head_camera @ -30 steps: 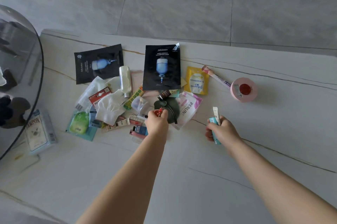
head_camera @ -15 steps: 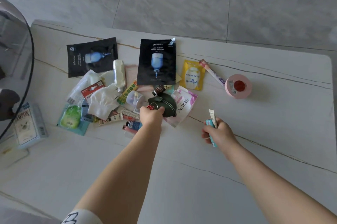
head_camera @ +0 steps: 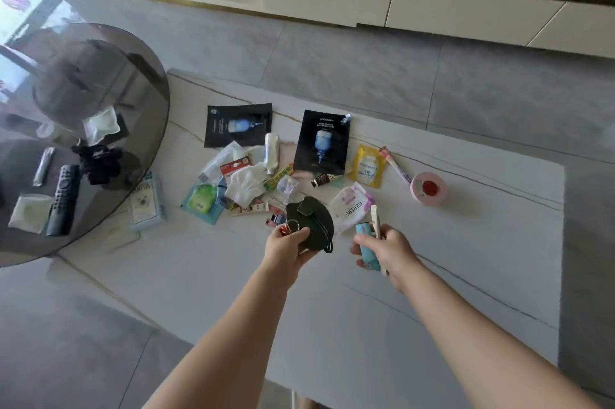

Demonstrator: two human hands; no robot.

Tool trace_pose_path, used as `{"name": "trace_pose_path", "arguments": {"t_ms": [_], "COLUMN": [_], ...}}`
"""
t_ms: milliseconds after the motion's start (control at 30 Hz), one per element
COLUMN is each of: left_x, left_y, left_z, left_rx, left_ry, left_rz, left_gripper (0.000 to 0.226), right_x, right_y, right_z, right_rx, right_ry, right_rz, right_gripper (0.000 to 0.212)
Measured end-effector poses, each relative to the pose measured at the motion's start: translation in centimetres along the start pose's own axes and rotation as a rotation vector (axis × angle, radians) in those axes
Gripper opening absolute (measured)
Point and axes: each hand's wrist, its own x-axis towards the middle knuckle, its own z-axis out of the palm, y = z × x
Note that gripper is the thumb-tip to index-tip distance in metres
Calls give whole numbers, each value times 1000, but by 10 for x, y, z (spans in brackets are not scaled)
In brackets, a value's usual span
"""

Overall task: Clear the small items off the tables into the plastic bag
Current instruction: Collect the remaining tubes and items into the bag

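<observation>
Dark green and round, a small pouch with a cord and a ring hangs in the grip of the left hand, fingers curled round its near edge, above the white marble table. The right hand is closed round a teal tube and a slim white stick, both poking up past the knuckles. Just beyond the hands lies the clutter: two black sachets, a yellow packet, a pink-and-white pack marked BERLIN, a white cloth, a green packet, a pink tape roll well off to the right. A round glass table at left carries a remote. No plastic bag can be seen.
</observation>
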Motion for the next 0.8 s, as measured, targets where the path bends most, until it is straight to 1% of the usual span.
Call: {"name": "trace_pose_path", "arguments": {"t_ms": [67,133,300,433,567,700,800], "left_x": [-35,-69,-151,-207,-261,-312,-346], "left_y": [8,14,23,24,18,5,-9], "left_z": [-15,-30,-71,-115,-172,-236,-286], "left_rx": [-34,-71,-171,-261,-379,-496,-600], "left_ry": [8,14,66,112,205,291,368], "left_rz": [21,47,117,183,244,333,393], "left_gripper": [31,30,22,23,25,22,27], "right_x": [-29,-56,-124,-176,-228,-278,-316], "right_y": [-13,-24,-46,-56,-57,-51,-36], "right_z": [10,22,58,95,142,199,248], "right_rx": [-51,-118,-248,-336,-394,-474,-576], "right_ry": [-47,-96,-266,-404,-525,-669,-780], "right_rz": [-8,-15,-45,-86,-103,-77,-46], "right_gripper": [13,21,33,27,31,30,25]}}
